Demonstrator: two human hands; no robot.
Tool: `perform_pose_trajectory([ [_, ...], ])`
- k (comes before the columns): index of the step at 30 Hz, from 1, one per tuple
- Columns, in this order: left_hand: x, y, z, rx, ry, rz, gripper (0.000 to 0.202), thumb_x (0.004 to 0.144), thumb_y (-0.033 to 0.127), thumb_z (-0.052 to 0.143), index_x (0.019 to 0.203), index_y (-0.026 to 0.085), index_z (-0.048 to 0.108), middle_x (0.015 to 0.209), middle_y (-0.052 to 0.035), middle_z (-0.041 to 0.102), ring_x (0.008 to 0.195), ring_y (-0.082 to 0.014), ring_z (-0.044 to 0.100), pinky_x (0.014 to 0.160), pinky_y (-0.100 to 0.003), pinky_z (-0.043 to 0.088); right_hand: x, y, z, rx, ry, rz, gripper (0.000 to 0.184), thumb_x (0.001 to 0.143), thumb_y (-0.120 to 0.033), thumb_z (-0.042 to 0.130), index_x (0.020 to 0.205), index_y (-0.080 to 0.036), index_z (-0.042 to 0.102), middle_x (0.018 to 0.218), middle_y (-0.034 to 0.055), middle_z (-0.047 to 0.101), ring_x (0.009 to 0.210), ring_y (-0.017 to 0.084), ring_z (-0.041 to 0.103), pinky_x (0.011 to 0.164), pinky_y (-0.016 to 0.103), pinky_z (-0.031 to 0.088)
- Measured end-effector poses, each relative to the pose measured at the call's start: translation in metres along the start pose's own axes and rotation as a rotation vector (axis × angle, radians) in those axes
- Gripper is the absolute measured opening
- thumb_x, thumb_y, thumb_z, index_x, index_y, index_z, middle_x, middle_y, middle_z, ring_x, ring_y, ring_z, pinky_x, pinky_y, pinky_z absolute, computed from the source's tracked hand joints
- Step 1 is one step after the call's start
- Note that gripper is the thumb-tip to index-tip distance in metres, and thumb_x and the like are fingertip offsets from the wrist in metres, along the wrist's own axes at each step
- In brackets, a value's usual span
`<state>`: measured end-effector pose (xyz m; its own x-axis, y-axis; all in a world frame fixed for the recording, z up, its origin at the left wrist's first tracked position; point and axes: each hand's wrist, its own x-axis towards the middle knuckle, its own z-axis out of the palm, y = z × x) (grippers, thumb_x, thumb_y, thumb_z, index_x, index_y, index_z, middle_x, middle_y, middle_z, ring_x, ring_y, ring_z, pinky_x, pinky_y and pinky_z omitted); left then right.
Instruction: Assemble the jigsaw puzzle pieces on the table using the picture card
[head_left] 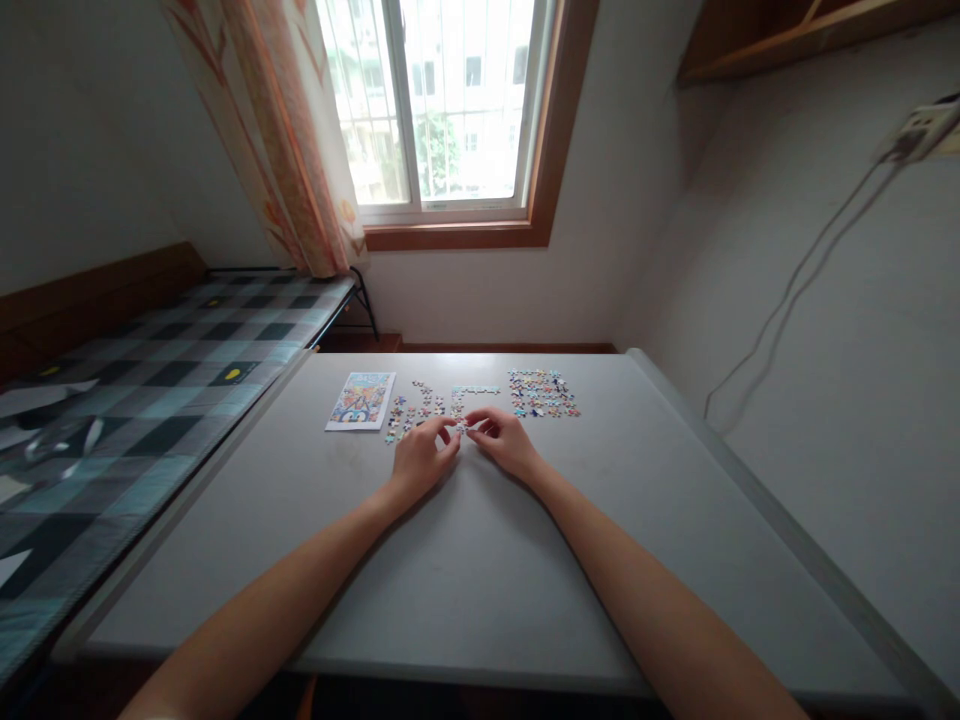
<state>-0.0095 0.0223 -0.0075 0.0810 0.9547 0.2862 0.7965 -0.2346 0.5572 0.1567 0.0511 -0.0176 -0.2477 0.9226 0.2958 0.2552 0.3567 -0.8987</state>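
Note:
My left hand (426, 452) and my right hand (504, 440) meet at the middle of the table, thumbs and fingers pinched around a small jigsaw puzzle piece (462, 428). Just beyond it, joined puzzle pieces (477, 390) form a corner: a row along the top and a column running down toward my fingers. Loose puzzle pieces (400, 415) are scattered left of that column, some partly behind my left hand. On the right, a larger group of loose pieces (544, 393) lies in rough rows. A colourful picture sheet (361, 402) rests flat at the left.
The grey-white table (465, 580) reaches a wall on its right. A bed with a checked cover (225, 330) stands along the left, with papers on it. A window (450, 110) and an orange curtain (277, 140) are behind. A cable (787, 290) hangs down the right wall.

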Motion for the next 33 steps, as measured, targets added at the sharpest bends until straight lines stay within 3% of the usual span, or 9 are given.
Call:
perform_pose_trajectory([
  [33,-0.0006,-0.0023,0.0007,-0.01,0.002,0.018,0.027,0.082,0.041,0.053,0.101,0.024,0.063,0.078,0.002,0.067,0.064,-0.0121,0.059,0.063,-0.023,0.042,0.0,0.0013,0.0005,0.029,-0.003,0.0,0.021,0.072,-0.025,0.063,0.091,-0.017,0.064,0.084,0.004,0.067,0.064,0.011,0.056,0.059,0.024,0.046],
])
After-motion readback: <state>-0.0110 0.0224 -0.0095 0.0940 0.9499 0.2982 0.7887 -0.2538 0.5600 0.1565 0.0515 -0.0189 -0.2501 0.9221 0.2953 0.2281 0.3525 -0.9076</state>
